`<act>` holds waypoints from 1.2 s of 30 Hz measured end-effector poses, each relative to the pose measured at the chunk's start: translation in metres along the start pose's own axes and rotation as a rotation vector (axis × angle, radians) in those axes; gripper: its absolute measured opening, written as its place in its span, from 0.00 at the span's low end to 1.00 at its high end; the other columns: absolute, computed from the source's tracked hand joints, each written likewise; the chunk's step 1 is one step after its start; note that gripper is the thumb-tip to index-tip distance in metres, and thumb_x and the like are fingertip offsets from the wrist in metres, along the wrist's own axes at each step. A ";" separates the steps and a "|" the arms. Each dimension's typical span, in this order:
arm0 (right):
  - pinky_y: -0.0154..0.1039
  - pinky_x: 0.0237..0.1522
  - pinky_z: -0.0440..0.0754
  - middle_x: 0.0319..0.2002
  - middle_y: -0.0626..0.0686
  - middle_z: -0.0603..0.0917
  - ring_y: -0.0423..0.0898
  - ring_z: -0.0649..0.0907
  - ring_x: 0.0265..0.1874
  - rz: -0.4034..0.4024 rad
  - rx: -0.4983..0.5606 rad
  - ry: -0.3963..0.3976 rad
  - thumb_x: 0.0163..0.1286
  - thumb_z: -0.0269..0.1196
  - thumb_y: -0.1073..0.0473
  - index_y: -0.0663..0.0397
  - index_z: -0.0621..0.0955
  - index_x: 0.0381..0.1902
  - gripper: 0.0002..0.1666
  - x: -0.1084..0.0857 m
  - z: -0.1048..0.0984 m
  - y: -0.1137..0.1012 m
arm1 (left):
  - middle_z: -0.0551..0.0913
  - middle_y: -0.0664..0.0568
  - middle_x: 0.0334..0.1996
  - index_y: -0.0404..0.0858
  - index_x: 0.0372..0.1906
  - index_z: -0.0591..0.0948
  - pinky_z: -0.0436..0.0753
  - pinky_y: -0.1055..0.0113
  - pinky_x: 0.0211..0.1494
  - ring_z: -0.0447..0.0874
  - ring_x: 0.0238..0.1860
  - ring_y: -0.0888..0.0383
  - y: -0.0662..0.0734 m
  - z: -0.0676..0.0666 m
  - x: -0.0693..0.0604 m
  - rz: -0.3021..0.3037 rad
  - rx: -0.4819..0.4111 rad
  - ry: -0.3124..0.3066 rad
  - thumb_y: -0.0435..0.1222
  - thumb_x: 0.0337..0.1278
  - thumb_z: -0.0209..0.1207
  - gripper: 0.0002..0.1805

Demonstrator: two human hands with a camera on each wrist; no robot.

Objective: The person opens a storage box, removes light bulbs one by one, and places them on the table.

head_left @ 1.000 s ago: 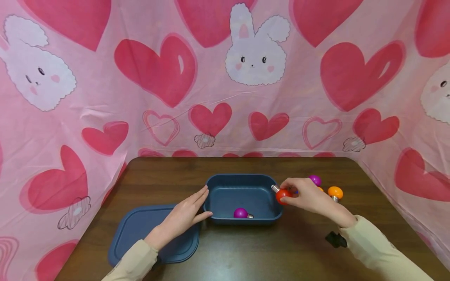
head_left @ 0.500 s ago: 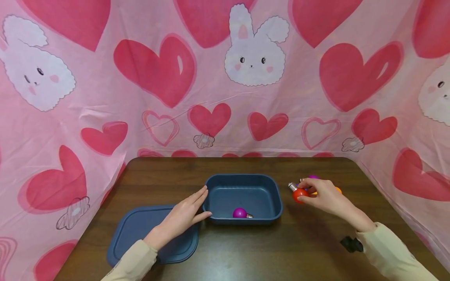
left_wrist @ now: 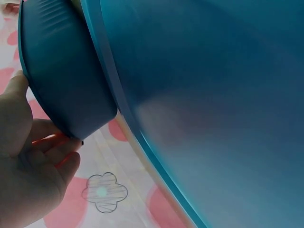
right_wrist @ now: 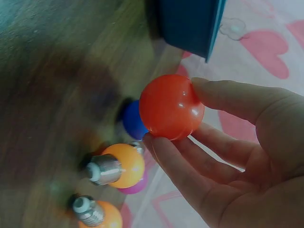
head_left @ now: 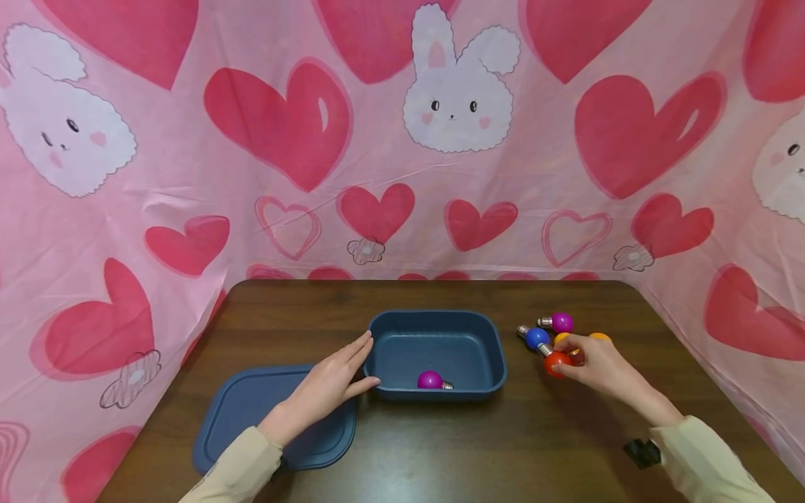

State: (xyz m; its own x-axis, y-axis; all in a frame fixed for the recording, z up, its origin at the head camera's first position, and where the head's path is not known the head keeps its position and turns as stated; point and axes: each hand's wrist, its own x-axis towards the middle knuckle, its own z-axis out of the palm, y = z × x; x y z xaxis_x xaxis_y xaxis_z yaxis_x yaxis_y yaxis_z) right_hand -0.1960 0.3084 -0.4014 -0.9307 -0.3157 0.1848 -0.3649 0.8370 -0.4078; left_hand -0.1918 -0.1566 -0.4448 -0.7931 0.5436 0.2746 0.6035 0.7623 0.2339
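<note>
My right hand [head_left: 594,360] pinches a red light bulb [head_left: 556,364] between thumb and fingers, its metal base pointing up and left. In the right wrist view the red bulb [right_wrist: 171,107] fills the fingertips. Close by lie a blue bulb [head_left: 537,339], a purple bulb [head_left: 562,322] and two orange bulbs [right_wrist: 126,166], partly covered by the hand in the head view. With straight fingers, my left hand [head_left: 327,384] touches the left side of a dark blue box [head_left: 434,395]. One purple bulb [head_left: 430,380] lies inside the box near its front wall.
A dark blue lid [head_left: 251,405] lies flat on the wooden table [head_left: 440,454], left of the box and partly under the left forearm. Behind the table hangs a pink cloth [head_left: 371,154] with hearts and rabbits.
My right hand has moved right with the red bulb, from the box's right rim to the group of loose bulbs. The left hand stays at the box.
</note>
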 end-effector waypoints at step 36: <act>0.31 0.29 0.82 0.33 0.55 0.88 0.47 0.85 0.29 0.091 -0.038 -0.054 0.54 0.75 0.58 0.60 0.83 0.34 0.14 -0.006 0.012 0.024 | 0.64 0.43 0.76 0.34 0.73 0.66 0.80 0.52 0.65 0.73 0.70 0.46 0.001 -0.001 0.001 -0.015 0.000 -0.006 0.56 0.63 0.59 0.42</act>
State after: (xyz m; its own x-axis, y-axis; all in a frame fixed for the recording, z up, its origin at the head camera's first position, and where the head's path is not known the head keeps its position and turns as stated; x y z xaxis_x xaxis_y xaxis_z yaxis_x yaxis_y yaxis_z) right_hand -0.1999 0.3250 -0.4235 -0.9603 -0.2604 0.1002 -0.2787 0.8791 -0.3866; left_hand -0.1916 -0.1554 -0.4438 -0.8026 0.5343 0.2651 0.5915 0.7705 0.2378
